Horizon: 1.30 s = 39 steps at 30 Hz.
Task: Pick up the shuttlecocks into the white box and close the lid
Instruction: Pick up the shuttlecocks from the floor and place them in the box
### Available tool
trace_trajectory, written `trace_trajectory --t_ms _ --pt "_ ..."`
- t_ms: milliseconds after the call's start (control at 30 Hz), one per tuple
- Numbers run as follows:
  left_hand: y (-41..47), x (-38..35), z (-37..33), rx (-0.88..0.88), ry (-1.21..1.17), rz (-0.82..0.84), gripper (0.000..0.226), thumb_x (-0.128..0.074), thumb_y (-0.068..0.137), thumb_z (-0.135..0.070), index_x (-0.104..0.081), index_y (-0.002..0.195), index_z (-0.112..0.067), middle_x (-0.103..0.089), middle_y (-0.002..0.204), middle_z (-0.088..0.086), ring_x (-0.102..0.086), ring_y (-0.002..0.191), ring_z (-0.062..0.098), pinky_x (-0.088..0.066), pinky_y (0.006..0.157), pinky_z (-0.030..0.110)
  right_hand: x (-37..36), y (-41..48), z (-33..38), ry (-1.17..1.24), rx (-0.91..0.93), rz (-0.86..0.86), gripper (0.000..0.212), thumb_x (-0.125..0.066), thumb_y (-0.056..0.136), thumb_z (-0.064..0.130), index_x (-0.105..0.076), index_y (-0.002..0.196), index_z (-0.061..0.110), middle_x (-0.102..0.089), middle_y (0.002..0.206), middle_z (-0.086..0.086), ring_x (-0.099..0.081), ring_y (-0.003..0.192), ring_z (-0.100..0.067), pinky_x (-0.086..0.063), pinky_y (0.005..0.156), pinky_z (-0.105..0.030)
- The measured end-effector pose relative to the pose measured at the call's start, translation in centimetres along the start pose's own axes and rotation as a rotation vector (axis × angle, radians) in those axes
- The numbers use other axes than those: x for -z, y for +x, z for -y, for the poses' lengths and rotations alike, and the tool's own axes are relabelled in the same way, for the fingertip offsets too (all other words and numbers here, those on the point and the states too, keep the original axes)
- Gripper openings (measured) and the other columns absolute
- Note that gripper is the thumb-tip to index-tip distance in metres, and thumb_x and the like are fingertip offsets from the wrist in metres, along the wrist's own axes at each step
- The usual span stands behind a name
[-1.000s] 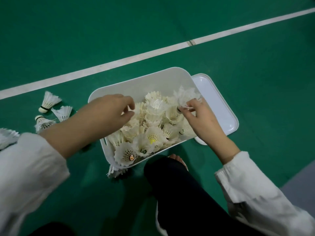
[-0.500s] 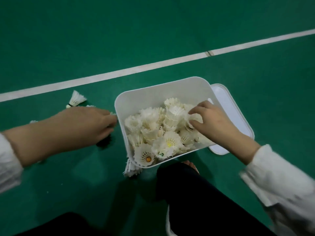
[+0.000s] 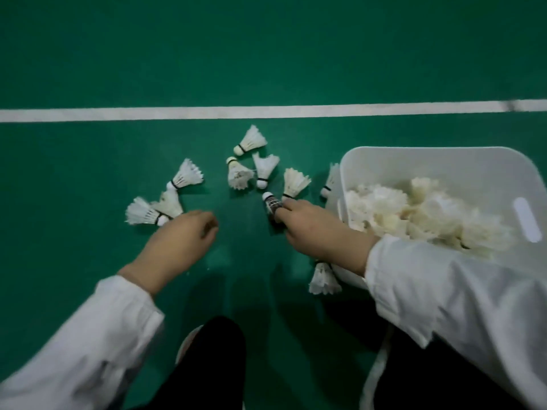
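**A:** Green court floor [image 3: 266,54] under us, a white painted line [image 3: 266,113] across it, and loose white feather shuttlecocks [image 3: 251,139] strewn on our side. Where do we stand?

**B:** Our right grip [image 3: 319,229] pinches the dark-skirted shuttlecock with a white cork [image 3: 270,202] by its skirt, near the white rectangular plastic box [image 3: 384,161], which sits at our right heaped with feathers. Our left grip [image 3: 180,235] is curled, palm down, beside a pair of white shuttlecocks [image 3: 148,214]. We cannot tell whether it holds anything.

**A:** How do we do this well?

**B:** We'd keep the pinch light so the skirt isn't crushed, carry the short way over the near wall, and drop into a low spot, since the heap looks high. A stray shuttlecock [image 3: 324,279] lies tight against the box's outer wall, and we shouldn't miss it. The lid isn't in view.

**A:** Any writing?

**B:** None we can read. Black bands ring the corks, and the marks on the dark one are too blurred.
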<state>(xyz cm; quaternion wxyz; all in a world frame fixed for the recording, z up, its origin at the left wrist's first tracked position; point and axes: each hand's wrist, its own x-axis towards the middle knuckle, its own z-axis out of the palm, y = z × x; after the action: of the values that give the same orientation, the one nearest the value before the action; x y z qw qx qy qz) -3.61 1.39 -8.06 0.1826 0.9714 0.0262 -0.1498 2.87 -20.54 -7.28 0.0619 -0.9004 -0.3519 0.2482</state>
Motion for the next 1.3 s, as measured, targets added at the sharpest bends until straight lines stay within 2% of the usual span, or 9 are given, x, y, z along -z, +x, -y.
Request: trace_trajectory --t_ms 300,533,667,767,833,933,1033,1133,1300 --pt "-0.9 -4.4 8.5 0.289 -0.073 -0.004 0.016 -0.051 0.088 -0.018 -0.059 0.101 -0.015 -0.06 0.106 0.008 -0.059 0.092 0.028 -0.047 0.077 0.035 -5.6 6.9 -0.3 0.07 -0.445 0.061 0.049 -0.051 0.085 0.007 -0.033 0.131 0.006 -0.036 0.131 -0.015 -0.04 0.118 -0.034 -0.041 0.088 -0.042" --pt "2.3 -3.7 10.1 0.303 -0.043 -0.221 0.046 -0.056 0.086 -0.016 -0.039 0.129 -0.012 -0.034 0.133 0.01 -0.057 0.094 0.037 -0.049 0.07 0.044 -7.5 7.5 -0.4 0.124 -0.55 -0.12 0.031 -0.038 0.096 0.029 -0.042 0.12 0.008 -0.054 0.115 -0.014 -0.054 0.104 -0.033 -0.043 0.073 -0.038" --pt "5.2 -3.4 10.7 0.359 -0.117 -0.22 0.064 -0.056 0.089 -0.018 -0.022 0.141 -0.006 -0.026 0.145 0.014 -0.049 0.114 0.039 -0.043 0.088 0.047 -7.4 7.2 -0.2 0.172 -0.545 -0.16 0.023 -0.038 0.095 0.019 -0.046 0.112 0.006 -0.062 0.104 -0.018 -0.057 0.097 -0.035 -0.034 0.064 -0.035" --pt "6.2 -4.4 11.2 0.379 -0.258 -0.11 0.056 -0.059 0.088 -0.018 -0.032 0.136 -0.008 -0.048 0.129 0.019 -0.051 0.111 0.034 -0.04 0.091 0.04 -7.3 6.6 1.0 0.34 -0.581 -0.198 0.022 -0.041 0.091 0.011 -0.045 0.113 0.009 -0.063 0.094 -0.021 -0.059 0.089 -0.039 -0.038 0.065 -0.038" --pt "5.8 -4.9 10.9 0.367 -0.302 -0.113 0.036 -0.058 0.087 -0.016 -0.045 0.12 -0.008 -0.062 0.106 0.018 -0.059 0.092 0.032 -0.044 0.079 0.037 -7.5 6.2 2.1 0.476 -0.581 -0.24 0.018 -0.041 0.091 0.009 -0.042 0.108 0.013 -0.061 0.082 -0.019 -0.057 0.079 -0.039 -0.041 0.065 -0.04" --pt "4.1 -5.4 9.8 0.328 -0.322 -0.153 0.02 -0.055 0.09 -0.022 -0.048 0.103 -0.009 -0.062 0.079 0.01 -0.059 0.074 0.03 -0.041 0.062 0.033 -8.1 5.5 3.9 0.602 -0.537 -0.266 0.017 -0.041 0.092 0.01 -0.041 0.106 0.019 -0.056 0.069 -0.011 -0.053 0.065 -0.032 -0.042 0.061 -0.04" --pt "1.9 -5.5 9.4 0.333 -0.319 -0.199 0.032 -0.051 0.091 -0.039 -0.041 0.109 -0.015 -0.06 0.067 0.005 -0.056 0.063 0.027 -0.04 0.058 0.034 -8.7 4.9 5.8 0.633 -0.432 -0.271 0.026 -0.042 0.091 0.01 -0.043 0.113 0.023 -0.045 0.06 0.0 -0.049 0.06 -0.028 -0.041 0.057 -0.039" --pt "0.6 -5.0 11.4 0.426 -0.268 -0.251 0.053 -0.042 0.092 -0.047 -0.026 0.132 -0.017 -0.062 0.065 0.009 -0.057 0.061 0.029 -0.043 0.056 0.036 -9.0 5.0 7.2 0.593 -0.345 -0.241 0.039 -0.042 0.091 0.01 -0.036 0.125 0.03 -0.048 0.069 0.0 -0.048 0.062 -0.027 -0.037 0.056 -0.034" --pt "1.6 -3.7 15.2 0.63 -0.24 -0.172 0.077 -0.048 0.092 -0.031 0.005 0.146 -0.022 -0.063 0.079 0.019 -0.06 0.067 0.033 -0.048 0.065 0.038 -9.2 6.8 8.3 0.486 -0.283 -0.14 0.036 -0.04 0.091 0.009 -0.04 0.124 0.023 -0.057 0.085 -0.01 -0.055 0.073 -0.031 -0.044 0.061 -0.038"
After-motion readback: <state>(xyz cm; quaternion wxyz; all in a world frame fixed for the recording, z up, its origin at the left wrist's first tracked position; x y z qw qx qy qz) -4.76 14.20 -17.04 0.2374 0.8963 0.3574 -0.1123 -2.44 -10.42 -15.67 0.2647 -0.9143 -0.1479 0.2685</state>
